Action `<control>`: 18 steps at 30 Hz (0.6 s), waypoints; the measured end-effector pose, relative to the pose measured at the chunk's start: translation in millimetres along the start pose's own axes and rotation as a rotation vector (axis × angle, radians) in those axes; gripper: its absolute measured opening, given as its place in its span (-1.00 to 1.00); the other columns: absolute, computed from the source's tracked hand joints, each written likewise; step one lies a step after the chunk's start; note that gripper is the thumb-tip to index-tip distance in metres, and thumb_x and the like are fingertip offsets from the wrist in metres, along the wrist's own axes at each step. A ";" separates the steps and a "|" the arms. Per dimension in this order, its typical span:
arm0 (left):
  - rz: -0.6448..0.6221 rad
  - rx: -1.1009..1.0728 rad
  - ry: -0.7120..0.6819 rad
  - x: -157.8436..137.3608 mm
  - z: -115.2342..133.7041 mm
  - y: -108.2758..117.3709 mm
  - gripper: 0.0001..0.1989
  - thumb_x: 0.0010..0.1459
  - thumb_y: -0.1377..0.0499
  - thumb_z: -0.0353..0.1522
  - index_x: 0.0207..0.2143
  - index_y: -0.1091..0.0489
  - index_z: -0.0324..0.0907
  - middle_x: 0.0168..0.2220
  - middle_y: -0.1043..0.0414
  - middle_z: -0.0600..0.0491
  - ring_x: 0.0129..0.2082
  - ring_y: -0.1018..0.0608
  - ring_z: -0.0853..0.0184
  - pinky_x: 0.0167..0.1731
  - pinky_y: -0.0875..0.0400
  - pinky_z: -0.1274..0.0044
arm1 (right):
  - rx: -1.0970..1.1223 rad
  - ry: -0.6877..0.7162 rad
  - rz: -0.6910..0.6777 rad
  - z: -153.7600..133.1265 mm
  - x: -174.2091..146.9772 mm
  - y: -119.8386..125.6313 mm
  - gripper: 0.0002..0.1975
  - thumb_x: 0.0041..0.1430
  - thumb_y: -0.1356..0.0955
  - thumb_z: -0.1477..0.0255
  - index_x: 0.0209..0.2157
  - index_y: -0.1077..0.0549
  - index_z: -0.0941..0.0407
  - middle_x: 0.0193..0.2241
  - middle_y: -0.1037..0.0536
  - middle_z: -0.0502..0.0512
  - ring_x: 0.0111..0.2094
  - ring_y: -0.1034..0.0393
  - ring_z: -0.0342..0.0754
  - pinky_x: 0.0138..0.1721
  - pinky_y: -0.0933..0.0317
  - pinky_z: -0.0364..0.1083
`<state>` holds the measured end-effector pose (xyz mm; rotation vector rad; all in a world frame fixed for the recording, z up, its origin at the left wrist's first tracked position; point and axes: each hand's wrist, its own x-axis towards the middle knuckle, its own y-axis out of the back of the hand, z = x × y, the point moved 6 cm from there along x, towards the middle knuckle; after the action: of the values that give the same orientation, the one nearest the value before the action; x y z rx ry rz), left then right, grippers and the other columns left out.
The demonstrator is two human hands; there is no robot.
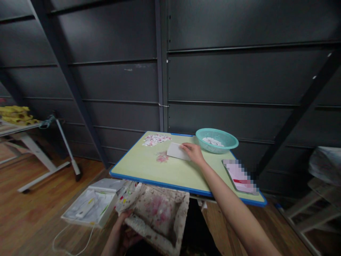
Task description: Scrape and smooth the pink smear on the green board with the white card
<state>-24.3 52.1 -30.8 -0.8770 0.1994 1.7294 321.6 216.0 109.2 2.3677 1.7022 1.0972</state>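
My left hand (123, 233) grips the near left side of an open, stained tray (183, 213). Pink and brown blotches mark the tray, which is tilted over my lap, below the table's front edge. On the yellow-green table (141, 167) my right hand (194, 153) pinches a flat white card (177, 151) at its right end, fingers on top. Left of the card is a pink powdery smear (162, 156). Farther back lies a spread of small white and pink pieces (156, 139). Just behind my right hand stands a turquoise basket (231, 140) with white pieces (213, 141) inside.
A flat device with a blurred screen (239, 177) lies at the table's right side. An open white box (93, 209) with a cable sits low at the left. Another table (29, 128) bears yellow things. Dark panels (119, 81) rise behind; a stool-like frame (314, 202) stands right.
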 end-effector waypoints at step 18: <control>0.037 -0.022 0.026 8.3 -7.8 4.8 -0.89 0.15 -0.24 -0.35 -0.28 -0.38 -0.17 -0.56 -0.54 0.00 -0.58 -0.60 0.14 -0.52 -0.62 0.28 | -0.208 0.122 -0.087 -13.4 -4.5 -7.2 -0.75 0.31 -0.32 0.36 -0.26 -0.67 0.07 -0.18 -0.71 0.16 -0.16 -0.59 0.10 -0.11 -0.33 -0.06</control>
<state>-25.8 52.5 -43.1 -0.9177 0.2158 1.7580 307.6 210.2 114.0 2.1227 1.6188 1.3552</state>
